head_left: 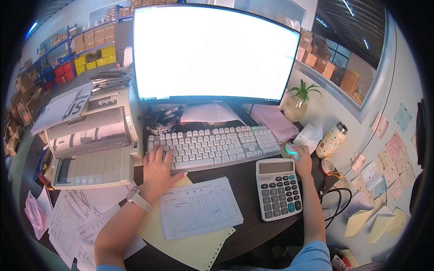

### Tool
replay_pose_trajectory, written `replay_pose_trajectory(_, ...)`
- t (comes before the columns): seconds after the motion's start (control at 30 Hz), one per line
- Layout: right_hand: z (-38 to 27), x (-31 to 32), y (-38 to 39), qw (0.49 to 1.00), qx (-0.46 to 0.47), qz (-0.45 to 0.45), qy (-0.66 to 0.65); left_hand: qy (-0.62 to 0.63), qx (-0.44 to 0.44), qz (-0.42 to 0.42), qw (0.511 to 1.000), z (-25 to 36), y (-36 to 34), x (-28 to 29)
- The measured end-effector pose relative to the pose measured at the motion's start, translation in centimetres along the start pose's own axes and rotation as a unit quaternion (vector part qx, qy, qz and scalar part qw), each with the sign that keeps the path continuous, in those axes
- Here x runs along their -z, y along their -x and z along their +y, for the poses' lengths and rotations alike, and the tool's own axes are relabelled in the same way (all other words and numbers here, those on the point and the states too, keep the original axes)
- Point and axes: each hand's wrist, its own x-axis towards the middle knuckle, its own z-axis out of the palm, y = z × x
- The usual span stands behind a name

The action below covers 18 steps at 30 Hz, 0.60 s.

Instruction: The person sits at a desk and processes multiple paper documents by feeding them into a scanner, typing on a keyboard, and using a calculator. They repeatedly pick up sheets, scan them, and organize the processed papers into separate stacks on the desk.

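Observation:
My left hand [158, 169] rests on the left end of a white keyboard [210, 145], its fingers apart over the keys, with a light-banded watch [139, 198] on the wrist. On the right, my right hand [304, 163] is wrapped over a pale mouse [291, 151] that glows blue-green. A white calculator [273, 207] with dark keys lies just left of my right forearm. Between my arms, a printed form [199, 210] with handwriting lies on a yellow sheet [190, 253] with a perforated edge. Behind the keyboard stands a large monitor [212, 54], its screen washed out white.
A printer [92, 174] stands at left, with loose papers [68, 232] below it. At right are a speckled bottle [332, 140], a tape roll [327, 165], black cables [346, 196] and a potted plant [296, 108]. Notes cover the right wall. Shelves with boxes [95, 38] stand behind.

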Motion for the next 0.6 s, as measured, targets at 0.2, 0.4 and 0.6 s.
replay_pose_trajectory(0.2, -0.8, 0.4, -1.9, 0.984, 0.129, 0.086, -0.09, -0.011, 0.005, -0.004, 1.0, -0.2, 0.2, 0.2)
replay_pose_trajectory(0.4, -5.8, 1.8, -3.5, 0.962, 0.165, -0.184, -0.115, -0.005, -0.004, 0.003, 1.0, 0.0, -0.1, -0.2)
replay_pose_trajectory(0.6, -6.5, 0.1, -4.2, 0.953, 0.164, -0.243, -0.075, 0.0, 0.006, 0.001, 1.0, 0.0, 0.0, -0.1)
